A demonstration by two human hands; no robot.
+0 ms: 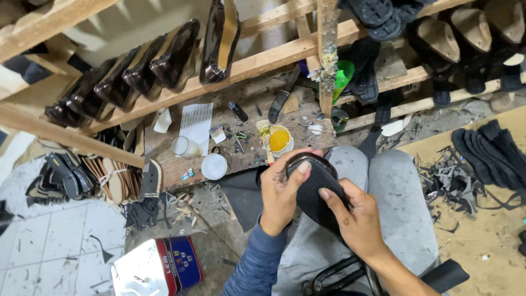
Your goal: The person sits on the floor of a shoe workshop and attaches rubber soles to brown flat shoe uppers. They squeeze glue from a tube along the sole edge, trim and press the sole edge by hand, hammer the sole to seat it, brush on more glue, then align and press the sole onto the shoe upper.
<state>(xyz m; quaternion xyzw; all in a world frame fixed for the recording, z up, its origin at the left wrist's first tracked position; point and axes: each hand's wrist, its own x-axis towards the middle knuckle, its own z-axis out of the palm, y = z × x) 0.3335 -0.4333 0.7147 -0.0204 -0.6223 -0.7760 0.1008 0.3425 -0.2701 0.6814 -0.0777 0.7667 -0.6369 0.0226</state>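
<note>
Both hands on it now, over the lap; the left hand (282, 192) is wrapped round the toe end of the black shoe sole (315, 189), thumb pressing its glossy rim, while the right hand (359, 216) clamps the textured underside from below; this looks like the pressing-and-seating step, sole being worked onto its upper; the next move, I'd judge, calls for firm, even pressure along the edge; the yellow glue pot (280, 140) and brush (266, 140) sit close by on the worktop (246, 101); whether the sole's edge is fully seated I can't tell; fingers cover it, and its heel end is hidden behind the right wrist.
</note>
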